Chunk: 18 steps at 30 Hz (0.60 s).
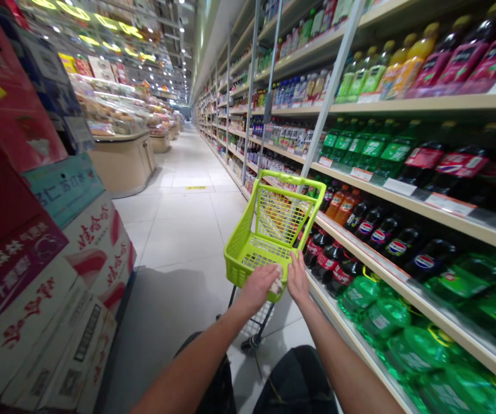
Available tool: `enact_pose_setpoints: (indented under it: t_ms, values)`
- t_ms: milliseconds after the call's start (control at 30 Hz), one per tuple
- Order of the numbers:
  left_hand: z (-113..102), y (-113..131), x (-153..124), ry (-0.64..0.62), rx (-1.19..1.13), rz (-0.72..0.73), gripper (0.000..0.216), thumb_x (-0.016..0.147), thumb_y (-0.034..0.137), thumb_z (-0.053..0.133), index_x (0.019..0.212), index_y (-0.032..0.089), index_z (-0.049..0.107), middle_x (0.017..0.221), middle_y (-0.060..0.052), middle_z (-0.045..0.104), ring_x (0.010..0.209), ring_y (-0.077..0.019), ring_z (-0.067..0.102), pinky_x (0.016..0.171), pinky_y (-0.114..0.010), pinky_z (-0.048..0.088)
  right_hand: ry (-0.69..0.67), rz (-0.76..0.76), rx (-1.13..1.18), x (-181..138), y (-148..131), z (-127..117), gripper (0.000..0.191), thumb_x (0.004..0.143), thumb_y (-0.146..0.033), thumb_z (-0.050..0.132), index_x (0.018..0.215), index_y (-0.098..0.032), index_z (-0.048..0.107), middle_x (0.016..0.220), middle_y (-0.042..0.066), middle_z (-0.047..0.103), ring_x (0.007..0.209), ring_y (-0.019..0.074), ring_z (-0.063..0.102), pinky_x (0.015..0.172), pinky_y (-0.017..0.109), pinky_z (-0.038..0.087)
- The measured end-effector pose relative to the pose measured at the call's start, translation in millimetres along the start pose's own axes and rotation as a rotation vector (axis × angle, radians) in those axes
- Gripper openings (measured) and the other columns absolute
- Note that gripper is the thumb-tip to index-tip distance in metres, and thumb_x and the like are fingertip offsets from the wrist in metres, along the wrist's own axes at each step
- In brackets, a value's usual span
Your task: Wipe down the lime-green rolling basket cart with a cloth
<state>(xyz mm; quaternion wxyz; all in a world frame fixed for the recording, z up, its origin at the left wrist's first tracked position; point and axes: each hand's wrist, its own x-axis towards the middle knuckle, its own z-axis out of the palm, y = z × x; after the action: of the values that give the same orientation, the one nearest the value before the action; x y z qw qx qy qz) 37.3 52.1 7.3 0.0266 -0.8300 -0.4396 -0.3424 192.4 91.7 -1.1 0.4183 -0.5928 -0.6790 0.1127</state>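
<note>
A lime-green shopping cart (pixel 236 253) with a plastic basket stands in the aisle just ahead of me. My left hand (pixel 260 284) is at the basket's near rim, closed over a crumpled whitish cloth (pixel 277 283) that presses against the near corner. Close beside it, my right hand (pixel 298 278) grips the right side of the basket near the same corner, with its fingers pointing up along the wall. The basket's floor and its raised back panel show through the mesh. Below, the cart's dark legs and wheels rest on the floor.
To the right run long shelves (pixel 424 106) of drinks, with large green bottles (pixel 381 313) at the bottom, close to the cart. Stacked cartons (pixel 88 247) rise on my left. Farther off are a wooden display counter (pixel 122 164) and the tiled aisle (pixel 179 224).
</note>
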Motion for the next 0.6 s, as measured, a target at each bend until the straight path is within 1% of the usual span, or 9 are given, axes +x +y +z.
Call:
enact_pose_setpoints:
  t_ms: [67,133,233,300,333,400,467,533,600]
  values:
    - [5.6,11.3,2.3,-0.031,-0.01,0.049,0.032,0.08,0.011,0.044,0.11,0.018,0.053,0.121,-0.009,0.054,0.114,-0.0174,0.047,0.096,-0.04,0.037,-0.004,-0.016,-0.015,-0.6,1.8,-5.2,0.05,0.084,-0.03,0.024,0.126,-0.011,0.041,0.142,0.011,0.021,0.128,0.0211,0.027,0.101,0.038,0.03]
    - [-0.5,4.5,0.2,-0.054,0.004,0.035,0.033,0.08,0.011,0.043,0.111,0.018,0.052,0.122,-0.009,0.054,0.114,-0.0183,0.047,0.096,-0.041,0.036,-0.005,-0.026,-0.036,-1.0,3.7,-9.6,0.048,0.084,-0.03,0.024,0.125,-0.014,0.043,0.142,0.009,0.024,0.127,0.0197,0.028,0.101,0.038,0.03]
    - [-14.0,-14.7,-4.2,-0.028,0.042,-0.092,0.034,0.08,0.01,0.043,0.112,0.017,0.051,0.121,-0.01,0.054,0.113,-0.0196,0.047,0.095,-0.044,0.037,-0.027,-0.037,-0.057,-1.3,4.2,-12.0,0.046,0.085,-0.029,0.025,0.124,-0.015,0.045,0.141,0.009,0.026,0.127,0.0192,0.03,0.101,0.037,0.03]
    - [-13.0,-13.6,-3.6,0.014,0.056,-0.155,0.034,0.08,0.01,0.042,0.112,0.017,0.051,0.121,-0.011,0.054,0.113,-0.0198,0.048,0.095,-0.044,0.036,-0.041,-0.049,-0.06,-1.1,2.4,-11.2,0.046,0.085,-0.029,0.025,0.124,-0.014,0.045,0.141,0.009,0.026,0.126,0.0193,0.031,0.1,0.036,0.031]
    - [-8.9,-7.9,-2.1,0.017,0.053,-0.131,0.033,0.08,0.01,0.042,0.111,0.017,0.052,0.121,-0.011,0.054,0.113,-0.0194,0.047,0.096,-0.044,0.036,-0.044,-0.057,-0.061,-1.0,1.1,-10.8,0.047,0.086,-0.029,0.024,0.125,-0.014,0.044,0.141,0.01,0.027,0.126,0.0194,0.031,0.1,0.035,0.032]
    - [1.6,6.2,1.5,-0.009,0.04,-0.01,0.033,0.081,0.011,0.042,0.112,0.017,0.052,0.122,-0.01,0.053,0.116,-0.018,0.045,0.097,-0.041,0.035,-0.05,-0.071,-0.074,-0.6,-1.4,-11.3,0.047,0.086,-0.029,0.024,0.126,-0.014,0.043,0.14,0.01,0.028,0.125,0.0197,0.032,0.099,0.035,0.033]
    - [6.1,10.5,2.9,-0.035,0.045,0.073,0.033,0.081,0.011,0.042,0.112,0.018,0.051,0.123,-0.01,0.052,0.117,-0.0176,0.043,0.098,-0.041,0.034,-0.067,-0.086,-0.113,0.0,-2.6,-14.1,0.046,0.086,-0.029,0.025,0.125,-0.015,0.044,0.14,0.009,0.029,0.125,0.0202,0.033,0.099,0.036,0.033]
    - [-1.3,-2.5,-0.3,-0.043,0.07,0.051,0.032,0.081,0.012,0.042,0.111,0.019,0.053,0.122,-0.009,0.053,0.116,-0.0179,0.045,0.097,-0.042,0.035,-0.094,-0.095,-0.157,0.5,-2.1,-17.6,0.044,0.086,-0.029,0.027,0.124,-0.018,0.045,0.14,0.008,0.028,0.123,0.021,0.037,0.099,0.038,0.033]
    - [-15.8,-24.6,-6.4,-0.012,0.109,-0.068,0.032,0.08,0.011,0.042,0.109,0.019,0.054,0.12,-0.009,0.055,0.114,-0.0186,0.047,0.095,-0.043,0.036,-0.103,-0.098,-0.173,0.7,-0.6,-19.5,0.043,0.086,-0.029,0.029,0.124,-0.019,0.045,0.141,0.007,0.027,0.121,0.021,0.04,0.098,0.038,0.034]
